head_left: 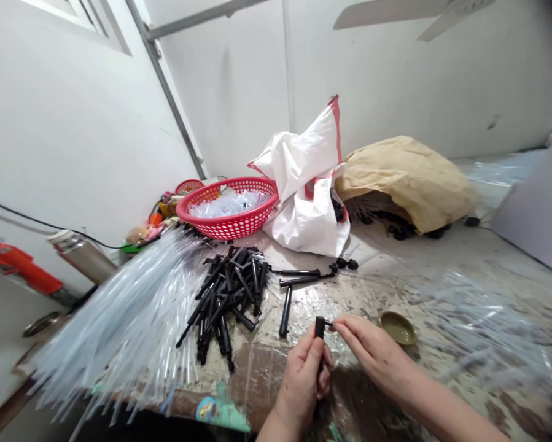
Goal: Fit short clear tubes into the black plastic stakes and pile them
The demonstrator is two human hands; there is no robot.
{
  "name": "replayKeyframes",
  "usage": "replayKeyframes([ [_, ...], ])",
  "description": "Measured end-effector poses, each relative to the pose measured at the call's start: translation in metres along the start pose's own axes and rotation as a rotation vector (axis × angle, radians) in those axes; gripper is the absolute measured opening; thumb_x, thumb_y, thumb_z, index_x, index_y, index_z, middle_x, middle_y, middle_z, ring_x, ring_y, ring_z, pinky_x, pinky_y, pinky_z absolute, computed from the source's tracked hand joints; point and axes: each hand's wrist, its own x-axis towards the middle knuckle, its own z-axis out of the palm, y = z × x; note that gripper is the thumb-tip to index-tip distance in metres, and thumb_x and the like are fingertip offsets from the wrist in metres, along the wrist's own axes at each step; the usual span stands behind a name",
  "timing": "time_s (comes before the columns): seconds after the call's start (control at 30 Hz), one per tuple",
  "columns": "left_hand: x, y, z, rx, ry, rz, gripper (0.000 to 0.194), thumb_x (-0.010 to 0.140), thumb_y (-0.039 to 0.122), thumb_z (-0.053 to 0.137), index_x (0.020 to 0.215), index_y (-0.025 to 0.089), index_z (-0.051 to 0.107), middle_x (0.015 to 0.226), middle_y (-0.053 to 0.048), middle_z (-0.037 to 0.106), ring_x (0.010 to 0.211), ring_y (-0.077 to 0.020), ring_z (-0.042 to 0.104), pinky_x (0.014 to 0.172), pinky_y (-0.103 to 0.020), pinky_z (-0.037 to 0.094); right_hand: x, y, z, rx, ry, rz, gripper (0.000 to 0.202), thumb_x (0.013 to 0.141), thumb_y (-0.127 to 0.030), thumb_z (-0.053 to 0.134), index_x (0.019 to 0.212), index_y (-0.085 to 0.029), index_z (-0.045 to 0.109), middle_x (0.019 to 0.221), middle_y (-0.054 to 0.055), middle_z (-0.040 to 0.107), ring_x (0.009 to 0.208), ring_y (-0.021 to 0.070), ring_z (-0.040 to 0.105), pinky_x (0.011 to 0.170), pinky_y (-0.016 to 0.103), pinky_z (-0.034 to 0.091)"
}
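My left hand is wrapped round a black tube-like part, which stands roughly upright near the table's front edge. Right beside its top, my right hand pinches a small dark piece between thumb and fingers. The small piece meets the upper side of the black part. Left of my hands lies a heap of black tube parts, with a single black tube between the heap and my left hand. A small bowl of liquid sits just behind my right forearm.
Long clear tubes spread across the left side. Behind are a red basket of clear plastic pieces, a white sack and a brown paper cover. More thin clear pieces lie at the right. A steel flask stands far left.
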Motion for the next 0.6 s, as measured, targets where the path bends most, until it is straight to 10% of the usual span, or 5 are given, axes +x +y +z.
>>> replayKeyframes([
  [0.17, -0.001, 0.03, -0.02, 0.305, 0.289, 0.256, 0.058, 0.079, 0.051, 0.054, 0.128, 0.02, 0.047, 0.061, 0.003, 0.049, 0.042, -0.0073, 0.039, 0.037, -0.02, 0.031, -0.023, 0.008, -0.001, 0.035, 0.067, 0.058, 0.033, 0.09, -0.037, 0.038, 0.118, -0.023, 0.049, 0.111, 0.01, 0.06, 0.1, 0.0213, 0.058, 0.085, 0.035, 0.049],
  [0.4, 0.05, 0.137, -0.095, 0.929, 0.698, 0.538, 0.055, 0.087, 0.046, 0.036, 0.132, 0.014, 0.042, 0.083, -0.006, 0.057, 0.069, -0.0167, 0.056, 0.062, -0.03, 0.049, -0.054, -0.002, -0.016, 0.077, -0.063, 0.03, 0.023, 0.089, -0.033, 0.04, 0.104, -0.027, 0.057, 0.098, 0.006, 0.063, 0.09, 0.0189, 0.061, 0.077, 0.03, 0.053],
  [0.6, 0.073, 0.172, -0.116, 1.217, 0.886, 0.672, 0.053, 0.083, 0.036, 0.043, 0.124, 0.003, 0.048, 0.115, -0.021, 0.055, 0.115, -0.0348, 0.043, 0.1, -0.052, 0.027, -0.059, 0.005, -0.032, 0.056, -0.035, 0.083, 0.024, 0.091, -0.03, 0.036, 0.098, -0.023, 0.058, 0.09, 0.006, 0.062, 0.084, 0.0172, 0.06, 0.074, 0.03, 0.05],
])
